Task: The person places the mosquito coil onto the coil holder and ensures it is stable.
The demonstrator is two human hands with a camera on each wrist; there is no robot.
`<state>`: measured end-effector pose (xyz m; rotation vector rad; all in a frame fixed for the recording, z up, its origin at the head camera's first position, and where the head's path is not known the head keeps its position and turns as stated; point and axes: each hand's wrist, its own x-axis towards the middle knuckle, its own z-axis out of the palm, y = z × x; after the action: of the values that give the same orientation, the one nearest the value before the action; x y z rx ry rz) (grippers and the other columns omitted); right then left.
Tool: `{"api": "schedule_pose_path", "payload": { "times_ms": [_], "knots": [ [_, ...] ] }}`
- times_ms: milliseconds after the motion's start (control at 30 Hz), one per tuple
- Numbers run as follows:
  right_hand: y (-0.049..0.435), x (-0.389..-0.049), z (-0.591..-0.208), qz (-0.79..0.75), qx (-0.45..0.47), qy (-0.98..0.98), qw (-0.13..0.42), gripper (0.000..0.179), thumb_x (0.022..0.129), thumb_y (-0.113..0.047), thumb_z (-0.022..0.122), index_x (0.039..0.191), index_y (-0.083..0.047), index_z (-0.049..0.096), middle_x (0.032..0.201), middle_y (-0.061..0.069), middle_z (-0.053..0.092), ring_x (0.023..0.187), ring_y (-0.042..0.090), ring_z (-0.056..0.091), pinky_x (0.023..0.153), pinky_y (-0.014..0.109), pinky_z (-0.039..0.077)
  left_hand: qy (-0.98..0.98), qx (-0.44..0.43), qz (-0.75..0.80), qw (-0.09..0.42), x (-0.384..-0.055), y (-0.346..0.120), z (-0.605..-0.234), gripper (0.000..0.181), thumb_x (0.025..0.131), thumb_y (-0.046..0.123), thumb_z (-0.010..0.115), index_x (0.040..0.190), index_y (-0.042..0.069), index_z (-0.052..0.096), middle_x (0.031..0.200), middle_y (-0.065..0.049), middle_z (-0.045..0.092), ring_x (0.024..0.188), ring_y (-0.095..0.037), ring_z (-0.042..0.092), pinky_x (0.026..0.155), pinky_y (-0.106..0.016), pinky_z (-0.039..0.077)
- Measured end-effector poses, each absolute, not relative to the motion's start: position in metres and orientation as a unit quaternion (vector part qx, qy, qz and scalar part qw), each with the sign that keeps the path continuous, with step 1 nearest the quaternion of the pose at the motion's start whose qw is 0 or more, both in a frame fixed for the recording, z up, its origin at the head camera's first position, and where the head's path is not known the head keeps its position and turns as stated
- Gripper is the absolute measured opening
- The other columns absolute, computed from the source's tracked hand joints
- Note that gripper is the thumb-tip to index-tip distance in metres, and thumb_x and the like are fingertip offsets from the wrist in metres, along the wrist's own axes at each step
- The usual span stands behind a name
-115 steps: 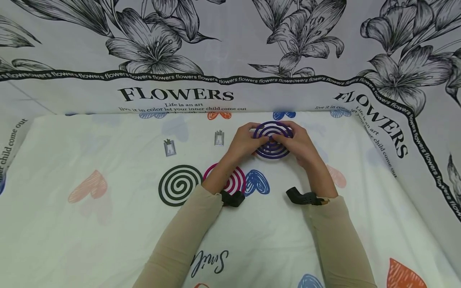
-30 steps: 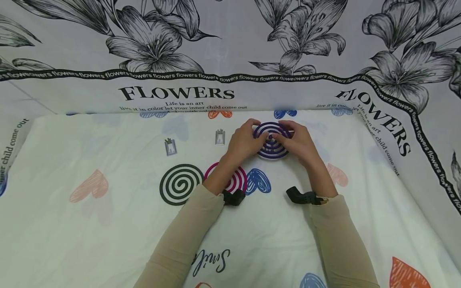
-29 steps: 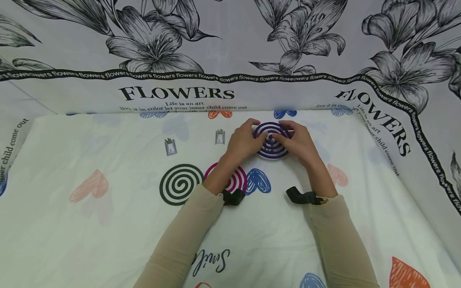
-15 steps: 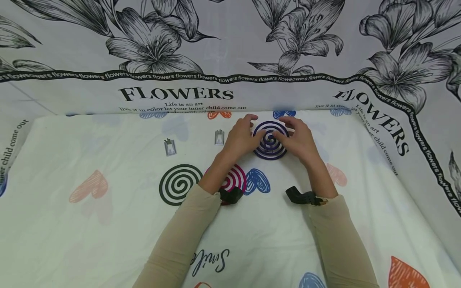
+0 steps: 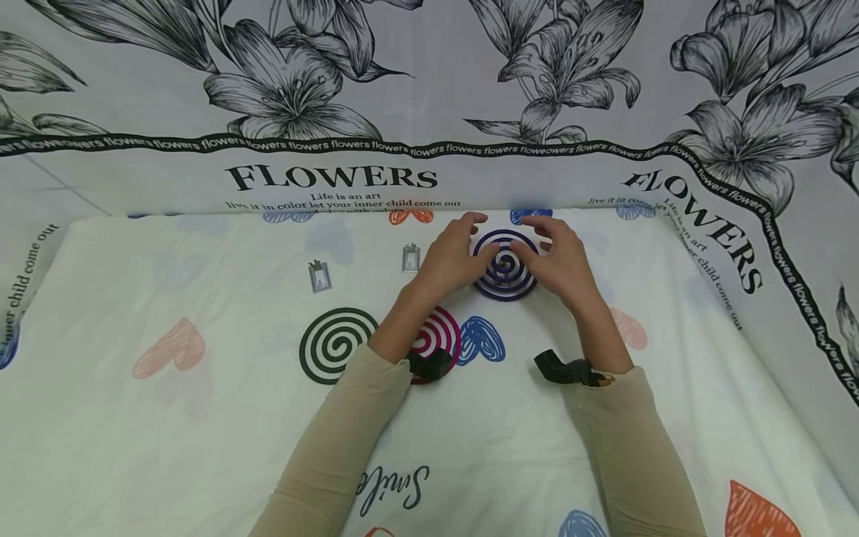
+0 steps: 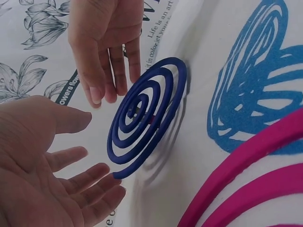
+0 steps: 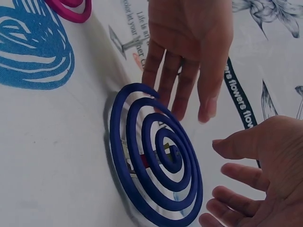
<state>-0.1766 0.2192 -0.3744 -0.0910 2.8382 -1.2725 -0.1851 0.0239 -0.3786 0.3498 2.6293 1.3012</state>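
A dark blue mosquito coil [image 5: 505, 297] lies at the back of the cloth, right of the middle. In the right wrist view the coil [image 7: 117, 132] sits a little above the cloth, with its shadow beside it. Bits of silver, red and yellow-green show beneath its rings, mostly hidden. My left hand [image 5: 446, 257] is spread at its left side, thumb over the rings in the head view. My right hand [image 5: 560, 261] mirrors it on the right. In the left wrist view, the fingers of both hands are relaxed around the coil, gripping nothing.
A dark green coil [image 5: 303, 347] lies at left; a magenta coil [image 5: 458, 339] beside it is partly covered by my left wrist. Two small silver metal stands [image 5: 320, 277] lie behind them. Upright floral fabric [image 5: 429, 112] backs the cloth.
Both hands held the blue coil by its edges with thumbs near its centre. Since then they have let go and the fingers have spread outward. The coil stays in place.
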Motion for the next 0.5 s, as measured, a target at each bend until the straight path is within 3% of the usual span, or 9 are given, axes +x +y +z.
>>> {"api": "schedule_pose_path", "payload": {
  "times_ms": [500],
  "knots": [
    [0.222,-0.172,-0.365,-0.41,-0.044,0.911,-0.013,0.05,0.105,-0.023,0.065,0.15,-0.004,0.056,0.159,0.022,0.049,0.151,0.041,0.046,0.125,0.056,0.042,0.9,0.151,0.401,0.078,-0.168,0.008,-0.373,0.062,0.105,0.033,0.064,0.161,0.015,0.042,0.156,-0.014,0.054,0.146,-0.031,0.054,0.121,-0.049,0.048]
  ]
}}
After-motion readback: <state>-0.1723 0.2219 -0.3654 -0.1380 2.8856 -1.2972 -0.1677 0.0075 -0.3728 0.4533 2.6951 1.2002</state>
